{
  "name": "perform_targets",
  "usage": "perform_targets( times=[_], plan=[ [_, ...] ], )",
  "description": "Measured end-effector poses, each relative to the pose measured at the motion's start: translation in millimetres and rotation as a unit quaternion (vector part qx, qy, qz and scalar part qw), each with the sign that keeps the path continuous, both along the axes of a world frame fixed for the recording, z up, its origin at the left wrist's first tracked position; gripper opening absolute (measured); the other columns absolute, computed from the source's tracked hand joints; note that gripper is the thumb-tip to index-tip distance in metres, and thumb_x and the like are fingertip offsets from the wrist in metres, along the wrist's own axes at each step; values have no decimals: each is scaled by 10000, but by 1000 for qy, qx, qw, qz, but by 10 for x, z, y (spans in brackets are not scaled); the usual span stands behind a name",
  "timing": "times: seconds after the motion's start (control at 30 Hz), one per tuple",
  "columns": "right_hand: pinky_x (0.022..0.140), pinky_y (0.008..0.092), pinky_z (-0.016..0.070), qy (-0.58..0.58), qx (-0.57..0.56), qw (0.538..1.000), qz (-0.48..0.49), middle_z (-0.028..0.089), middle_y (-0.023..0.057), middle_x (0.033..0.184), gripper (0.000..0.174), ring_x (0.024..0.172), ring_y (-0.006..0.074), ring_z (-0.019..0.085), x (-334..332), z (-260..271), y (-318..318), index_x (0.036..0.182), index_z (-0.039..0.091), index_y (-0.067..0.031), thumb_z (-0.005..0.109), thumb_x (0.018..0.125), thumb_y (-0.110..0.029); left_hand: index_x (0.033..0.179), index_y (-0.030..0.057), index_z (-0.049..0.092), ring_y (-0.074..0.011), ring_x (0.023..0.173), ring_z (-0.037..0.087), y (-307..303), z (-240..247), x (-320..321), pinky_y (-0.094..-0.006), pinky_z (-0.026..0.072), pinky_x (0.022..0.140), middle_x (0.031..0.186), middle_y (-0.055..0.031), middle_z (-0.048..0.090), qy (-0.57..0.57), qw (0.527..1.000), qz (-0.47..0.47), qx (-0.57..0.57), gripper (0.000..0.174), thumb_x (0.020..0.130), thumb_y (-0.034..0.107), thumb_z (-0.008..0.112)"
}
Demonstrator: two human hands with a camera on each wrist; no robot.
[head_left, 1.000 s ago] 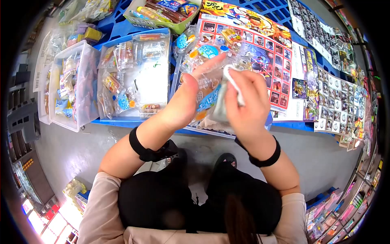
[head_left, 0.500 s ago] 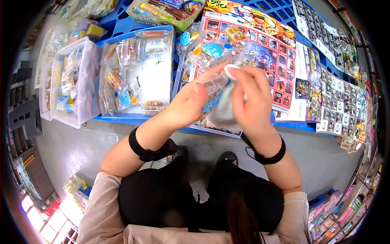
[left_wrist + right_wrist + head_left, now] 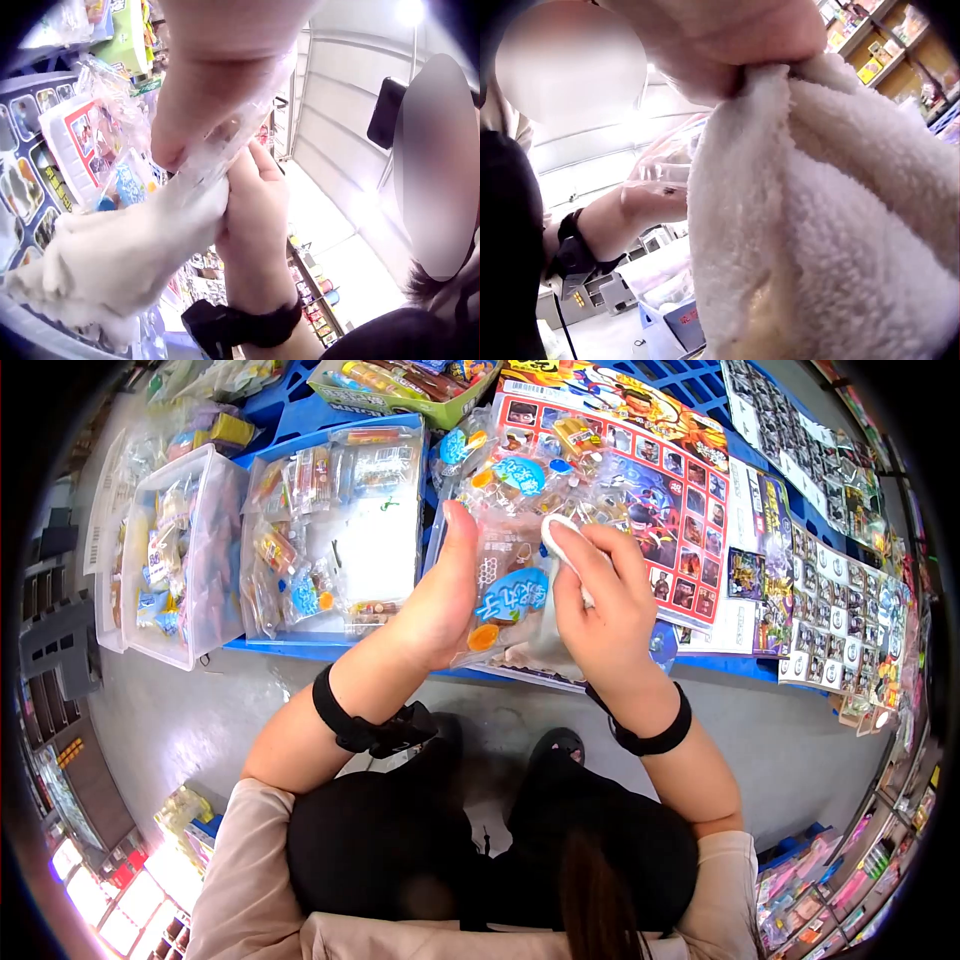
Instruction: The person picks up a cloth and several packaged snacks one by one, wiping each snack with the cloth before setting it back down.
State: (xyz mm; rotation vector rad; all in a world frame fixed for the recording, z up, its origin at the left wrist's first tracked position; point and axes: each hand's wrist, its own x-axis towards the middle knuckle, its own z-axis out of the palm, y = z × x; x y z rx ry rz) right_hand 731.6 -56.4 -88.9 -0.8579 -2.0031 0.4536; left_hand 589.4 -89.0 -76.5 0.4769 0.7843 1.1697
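Note:
My left hand [image 3: 447, 595] holds a clear plastic packet [image 3: 512, 595] with a blue label and an orange spot, its face turned up toward the head camera. The thumb points upward beside the packet, and the other fingers are hidden behind it. My right hand [image 3: 612, 585] pinches a white fluffy cloth [image 3: 825, 217] between thumb and fingers, right at the packet's right edge. In the left wrist view the cloth [image 3: 127, 255] hangs down in folds, close against the clear plastic.
Similar packets [image 3: 520, 475] lie piled beyond the hands on a red-bordered picture sheet [image 3: 690, 540]. To the left stand a shallow blue-edged box [image 3: 375, 545] and a clear plastic bin [image 3: 215, 560] of small packets. A green carton [image 3: 455, 410] is behind; card sheets [image 3: 840, 610] lie right.
The packet has turned from tilted to facing up, showing its blue label fully. My left hand has shifted slightly left and its thumb has swung upright; the cloth stays in my right hand.

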Motion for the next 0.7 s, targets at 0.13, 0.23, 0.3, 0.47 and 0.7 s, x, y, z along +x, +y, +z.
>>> perform_targets(
  times=[0.13,0.23,0.3,0.47,0.7],
  plan=[
    [659,341,475,36,-57,997,49,545,118,919,368,772,268,570,-131,166,17,1014,614,-59,598,670,69,1271,35,379,-200,1157,443,26,107,46,-345,341,991,1213,-94,486,104,994,8,-2,709,902,579,113],
    [641,334,472,21,-40,997,62,544,108,916,345,763,265,564,-163,177,0,1004,612,-53,602,672,41,1250,31,420,-194,1125,475,26,140,92,-331,376,950,1175,-105,511,142,988,10,-57,795,864,653,113],
    [623,318,470,-16,55,995,88,550,92,918,319,755,240,561,-170,108,-92,987,613,-50,614,671,-6,1233,34,446,-182,1041,502,66,105,19,-319,404,888,1121,-93,535,91,992,9,-87,800,855,667,136],
    [579,295,472,-34,64,980,187,563,73,933,310,742,209,560,-152,42,-310,964,617,-50,627,654,-46,1212,38,485,-174,898,558,171,59,-178,-307,460,768,1060,-82,580,-63,991,42,-112,850,812,725,186],
    [595,315,475,5,67,989,135,558,115,889,311,729,250,559,-171,68,-238,951,620,-19,615,642,7,1214,60,456,-224,1002,546,164,123,-81,-366,445,864,1122,-97,553,-112,986,89,-84,784,807,710,293]
  ],
)
